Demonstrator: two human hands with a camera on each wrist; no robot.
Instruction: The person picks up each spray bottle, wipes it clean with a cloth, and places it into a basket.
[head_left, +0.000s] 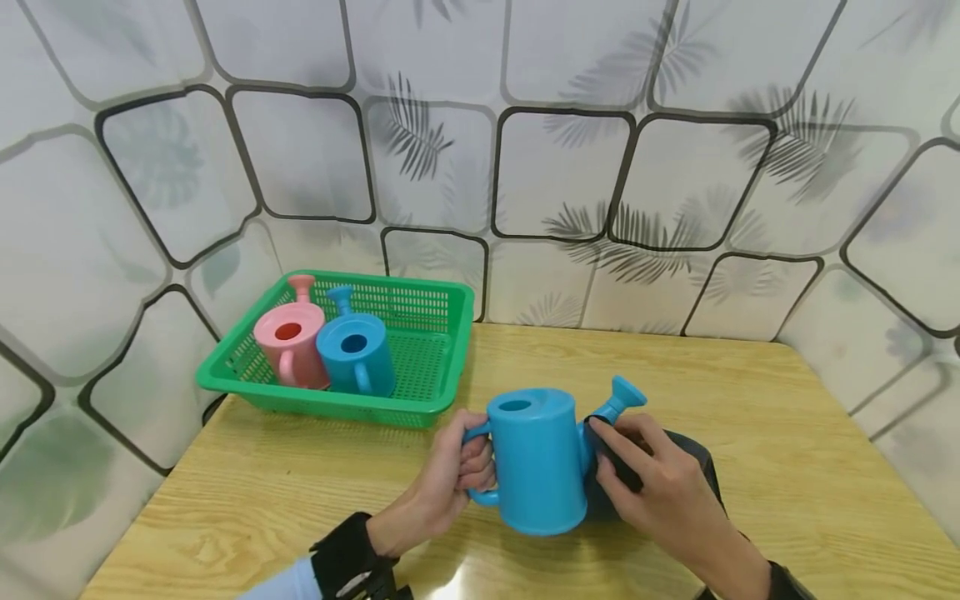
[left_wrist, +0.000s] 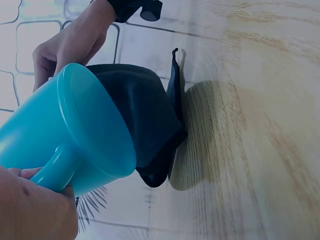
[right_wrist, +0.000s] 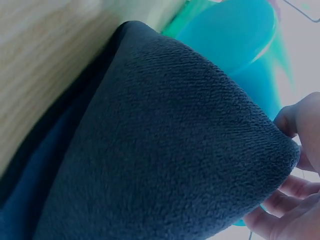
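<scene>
A blue toy watering can (head_left: 538,467) is held upright just above the table, its spout to the right. My left hand (head_left: 450,475) grips its handle, fingers curled through the loop. At the spout, my right hand (head_left: 660,483) pinches a dark grey cloth (right_wrist: 175,135) against the blue plastic. The cloth hangs from those fingers, and its lower part rests on the table, partly hidden behind the can in the head view. In the left wrist view the can's round base (left_wrist: 100,125) faces the camera.
A green plastic basket (head_left: 442,350) stands at the back left of the wooden table (head_left: 787,483). Inside it, on the left, are a pink watering can (head_left: 300,350) and another blue watering can (head_left: 367,350). A patterned curtain-like wall (head_left: 562,175) rises behind the table.
</scene>
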